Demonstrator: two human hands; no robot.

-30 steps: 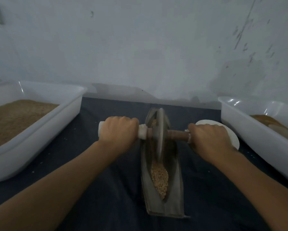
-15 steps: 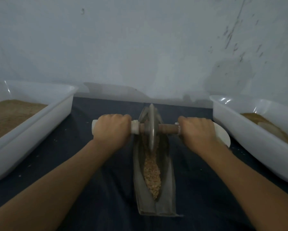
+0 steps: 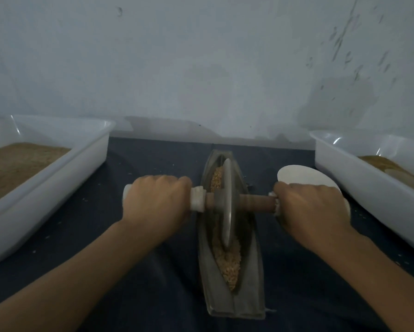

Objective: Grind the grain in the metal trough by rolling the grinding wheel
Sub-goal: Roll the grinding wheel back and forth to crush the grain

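The grinding wheel (image 3: 227, 204) stands on edge in the metal trough (image 3: 232, 300), just right of the frame's centre, its rim sunk into the grain (image 3: 228, 262) that lies along the trough's groove; more grain shows beyond the disc toward the far, upper end, and a heap sits at the near, lower end. The kernels look mostly whole, so the grinding seems far from done. A wooden axle (image 3: 256, 202) runs crosswise through the wheel. The left hand (image 3: 157, 200) wraps its curled fingers round the white-wrapped end of the axle left of the wheel, and the right hand (image 3: 309, 207) grips the other end in the same closed fist, both knuckles up. The step in hand is the rolling stroke itself, with the wheel near the middle of the trough. The next move probably calls for even downward pressure from both fists while pushing or drawing the axle along the trough's length, keeping the disc upright in the groove so it does not ride up a wall or spill grain. Behind the right hand lies a white disc-shaped plate (image 3: 304, 174) on the dark cloth (image 3: 153, 295). At left a white tub (image 3: 81, 159) holds brown meal; another white tub (image 3: 359, 178) sits at right, below a pale wall (image 3: 201, 68).
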